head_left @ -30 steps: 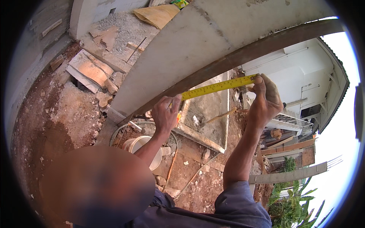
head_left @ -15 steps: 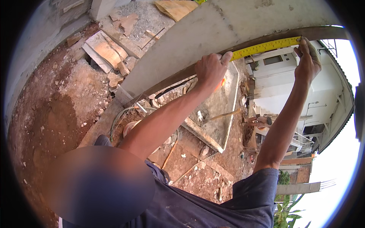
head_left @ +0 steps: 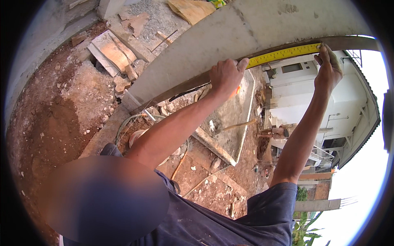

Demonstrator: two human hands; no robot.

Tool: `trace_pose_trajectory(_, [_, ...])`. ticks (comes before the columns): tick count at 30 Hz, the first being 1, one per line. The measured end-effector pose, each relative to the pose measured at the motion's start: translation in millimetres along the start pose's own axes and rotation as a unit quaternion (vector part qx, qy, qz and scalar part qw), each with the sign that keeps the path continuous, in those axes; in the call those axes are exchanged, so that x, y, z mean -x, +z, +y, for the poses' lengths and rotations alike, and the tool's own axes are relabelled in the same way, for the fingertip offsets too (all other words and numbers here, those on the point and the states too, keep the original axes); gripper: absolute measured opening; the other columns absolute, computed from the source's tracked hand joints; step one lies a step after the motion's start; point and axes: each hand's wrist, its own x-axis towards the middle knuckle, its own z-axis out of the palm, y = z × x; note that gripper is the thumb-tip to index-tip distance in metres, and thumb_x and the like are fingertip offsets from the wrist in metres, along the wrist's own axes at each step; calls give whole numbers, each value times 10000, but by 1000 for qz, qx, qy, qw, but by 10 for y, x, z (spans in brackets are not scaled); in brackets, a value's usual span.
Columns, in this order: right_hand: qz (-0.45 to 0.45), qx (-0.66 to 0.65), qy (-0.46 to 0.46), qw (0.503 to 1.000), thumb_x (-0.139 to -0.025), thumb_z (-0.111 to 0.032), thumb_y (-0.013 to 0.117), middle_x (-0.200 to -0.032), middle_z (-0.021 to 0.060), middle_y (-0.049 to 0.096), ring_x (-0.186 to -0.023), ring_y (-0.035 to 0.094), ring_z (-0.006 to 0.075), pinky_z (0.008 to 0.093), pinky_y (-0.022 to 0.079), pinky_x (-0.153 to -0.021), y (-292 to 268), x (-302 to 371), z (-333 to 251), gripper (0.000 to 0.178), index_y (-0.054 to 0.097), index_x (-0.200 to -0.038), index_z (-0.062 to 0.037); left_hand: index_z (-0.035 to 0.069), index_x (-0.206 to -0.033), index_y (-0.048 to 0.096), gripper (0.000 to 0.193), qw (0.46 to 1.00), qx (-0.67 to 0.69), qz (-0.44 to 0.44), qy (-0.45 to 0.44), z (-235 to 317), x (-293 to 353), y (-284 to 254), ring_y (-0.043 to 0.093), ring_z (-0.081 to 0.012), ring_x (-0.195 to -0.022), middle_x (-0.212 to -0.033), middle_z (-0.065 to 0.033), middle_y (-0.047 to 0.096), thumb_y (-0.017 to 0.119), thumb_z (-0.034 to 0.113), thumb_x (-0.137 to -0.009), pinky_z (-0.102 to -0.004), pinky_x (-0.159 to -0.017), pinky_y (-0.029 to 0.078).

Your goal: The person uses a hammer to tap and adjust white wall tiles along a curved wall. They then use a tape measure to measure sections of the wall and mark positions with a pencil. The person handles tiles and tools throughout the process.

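A yellow measuring tape blade (head_left: 283, 53) is stretched along the edge of a long grey concrete beam (head_left: 213, 45), against a brown strip (head_left: 355, 43) that may be wood. My left hand (head_left: 228, 77) is closed round the tape measure, thumb pressed near the blade; only a bit of its orange case (head_left: 237, 90) shows behind the fingers. At the blade's far end, my right hand (head_left: 329, 70) pinches the tip against the beam's edge. Both arms reach up and forward.
Below lies a concrete-edged pit or slab (head_left: 215, 145) with a wooden handle across it. Broken boards (head_left: 111, 51) and rubble lie on reddish soil at left. Another person (head_left: 280, 132) is farther off, before a white building (head_left: 303, 96). A hose (head_left: 123, 123) curls near a bucket.
The view has shifted slightly, so the scene sits a little lower and to the left at right. Both hands keep their hold on the tape, its extended length about the same.
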Motion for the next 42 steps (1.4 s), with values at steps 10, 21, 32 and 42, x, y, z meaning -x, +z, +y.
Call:
trace_pose_trajectory(10, [-4,14,-19,1000,-842,-142,718,-947,130,692,-820,657,168,263,559,-737,24,-11,72,252,704,-1020,37,11,-709,700,612,999,-1,35,15,-34,4,-3,651,-402,-660,-623,-203,635,459,530,-928,-476,-663,511])
trace_pose_trajectory(21, [13,1,-17,1000,-836,-107,728,-919,138,699,-854,682,189,291,593,-761,61,4,64,215,701,-987,43,10,-688,689,610,999,31,15,7,-13,6,-2,650,-384,-627,-586,-195,618,460,518,-936,-475,-639,505])
trace_pose_trajectory(32, [35,-1,-20,999,-840,-77,712,-914,137,699,-827,685,187,300,602,-755,98,19,72,171,703,-961,44,-11,-702,688,629,1000,13,17,-4,16,-2,-9,657,-396,-674,-629,-211,635,460,528,-932,-479,-680,509])
trace_pose_trajectory(42, [35,-16,-20,999,-850,-83,700,-921,155,685,-809,666,179,271,581,-734,114,33,88,223,684,-986,93,11,-711,682,580,999,-6,14,-31,37,-30,15,665,-387,-747,-739,-226,666,533,540,-895,-474,-700,517])
